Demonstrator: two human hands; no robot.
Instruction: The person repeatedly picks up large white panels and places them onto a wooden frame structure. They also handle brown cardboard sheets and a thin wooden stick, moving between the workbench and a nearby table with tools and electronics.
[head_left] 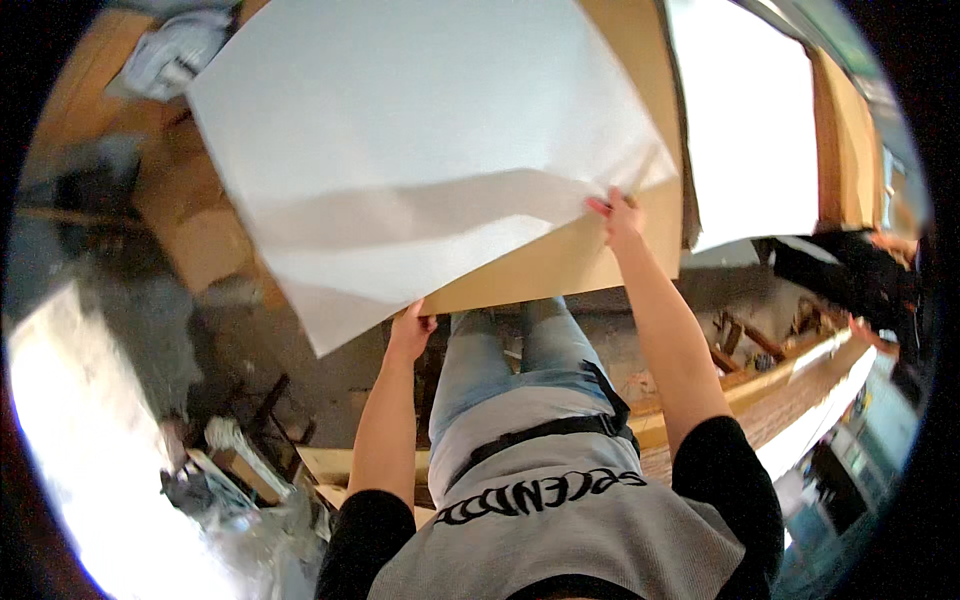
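A large white sheet lies askew over a tan board, its lower left corner jutting out past the board's edge. At the sheet's near edge, my left hand is closed, its fingers curled on the rim. My right hand pinches the sheet's right edge, where creases run up from the fingers. A soft shadow band crosses the sheet. Whether the left fingers also touch the board beneath is hidden.
To the right stands another stack with a white top sheet. A person in black is beyond it. Wooden beams lie at lower right. Brown cardboard and a grey-white bundle are at left; plastic-wrapped clutter sits lower left.
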